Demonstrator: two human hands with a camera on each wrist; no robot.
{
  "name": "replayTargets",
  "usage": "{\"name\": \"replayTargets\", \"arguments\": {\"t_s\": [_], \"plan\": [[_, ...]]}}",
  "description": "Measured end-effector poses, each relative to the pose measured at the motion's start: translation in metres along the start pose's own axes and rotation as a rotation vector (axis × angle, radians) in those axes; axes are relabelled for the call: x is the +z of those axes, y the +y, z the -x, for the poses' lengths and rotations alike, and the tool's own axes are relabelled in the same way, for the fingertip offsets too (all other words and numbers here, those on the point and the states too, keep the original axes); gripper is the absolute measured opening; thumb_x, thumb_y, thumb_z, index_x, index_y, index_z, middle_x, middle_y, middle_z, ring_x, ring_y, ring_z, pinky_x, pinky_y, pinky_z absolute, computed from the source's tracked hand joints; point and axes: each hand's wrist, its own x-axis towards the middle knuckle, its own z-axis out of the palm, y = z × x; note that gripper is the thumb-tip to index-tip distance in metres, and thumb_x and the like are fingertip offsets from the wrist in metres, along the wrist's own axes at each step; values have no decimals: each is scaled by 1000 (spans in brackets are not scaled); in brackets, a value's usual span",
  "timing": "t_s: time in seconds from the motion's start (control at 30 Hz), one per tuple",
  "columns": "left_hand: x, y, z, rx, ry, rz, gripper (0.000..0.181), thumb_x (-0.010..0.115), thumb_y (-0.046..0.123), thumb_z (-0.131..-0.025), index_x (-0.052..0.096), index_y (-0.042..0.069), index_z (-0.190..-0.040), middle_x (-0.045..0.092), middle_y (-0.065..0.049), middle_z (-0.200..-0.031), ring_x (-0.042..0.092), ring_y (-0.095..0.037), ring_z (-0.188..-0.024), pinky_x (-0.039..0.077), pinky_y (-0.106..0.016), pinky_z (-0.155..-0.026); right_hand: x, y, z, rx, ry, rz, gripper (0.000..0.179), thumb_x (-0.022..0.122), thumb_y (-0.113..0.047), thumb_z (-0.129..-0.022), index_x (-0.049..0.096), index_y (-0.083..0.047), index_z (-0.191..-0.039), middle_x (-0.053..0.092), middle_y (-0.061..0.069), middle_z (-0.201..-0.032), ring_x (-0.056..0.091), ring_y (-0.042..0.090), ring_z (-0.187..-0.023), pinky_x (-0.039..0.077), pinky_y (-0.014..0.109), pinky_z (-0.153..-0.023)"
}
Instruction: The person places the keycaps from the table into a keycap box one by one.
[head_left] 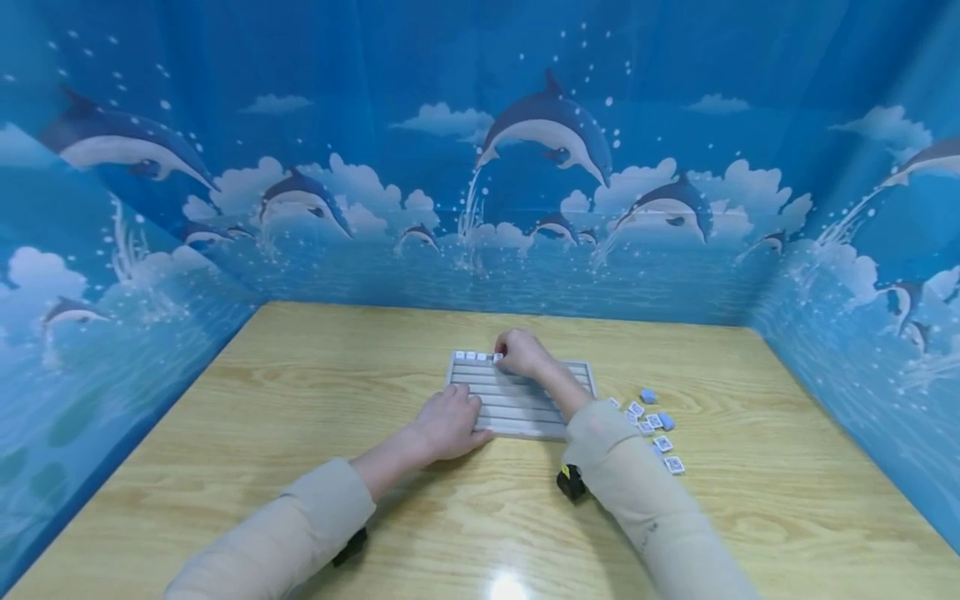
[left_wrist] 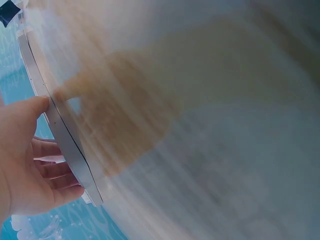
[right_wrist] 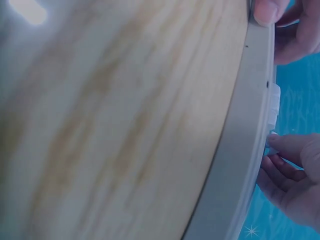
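Observation:
A grey slatted tray (head_left: pixel 517 405) lies on the wooden table. My left hand (head_left: pixel 444 423) grips its near left corner; in the left wrist view the thumb presses the tray's side wall (left_wrist: pixel 64 140) and the fingers bend over the edge. Over the far row, my right hand (head_left: pixel 527 357) pinches a small white tile (head_left: pixel 498 357) between thumb and fingers. Several white tiles (head_left: pixel 470 356) stand along that row to its left. In the right wrist view, the pinched tile (right_wrist: pixel 272 150) is mostly hidden by the fingertips.
Right of the tray, loose tiles (head_left: pixel 663 443) are scattered, some white face up, others showing blue backs (head_left: pixel 648 396). The right forearm crosses the tray's right side and hides part of it. Dolphin-print curtains (head_left: pixel 480 275) border the table (head_left: pixel 315 375).

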Motion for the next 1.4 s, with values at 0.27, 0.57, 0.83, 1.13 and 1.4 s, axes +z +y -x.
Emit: {"name": "replayTargets", "arguments": {"t_s": [0.27,0.57,0.83,1.13,1.4], "plan": [[-2,1,-2,-8,-9,-16,50,58,51,-85,58,3,-96,51,-12,-91,49,-23,-83,47,-37,-69,0,-12,6,47,28,37,8,67,-5,-81,66,-3,-89,62,5,-82,56,19,-77,47,32,-70],[0,1,-1,-7,-15,-6,50,58,51,-85,58,2,-96,52,-13,-93,50,-24,-85,47,-37,-71,2,-15,8,54,25,63,12,68,-5,-80,67,-4,-92,62,5,-85,56,19,-79,47,32,-72],[1,1,-1,-4,-4,-9,49,58,51,-85,58,3,-95,52,-13,-92,50,-24,-84,47,-37,-69,3,-15,7,41,24,103,12,70,-8,-79,67,-6,-90,60,4,-83,55,19,-78,46,32,-70],[0,2,-1,-15,-17,-21,51,57,52,-85,59,3,-97,52,-13,-94,50,-23,-85,47,-37,-70,4,-15,6,13,34,105,12,68,-9,-81,67,-6,-93,62,4,-84,56,18,-78,46,32,-70],[-1,2,-1,-23,-35,-26,51,57,53,-86,59,3,-99,52,-13,-95,50,-23,-85,47,-37,-71,4,-15,6,13,25,101,14,67,-10,-82,67,-7,-96,63,5,-88,57,19,-82,47,34,-73]]}}
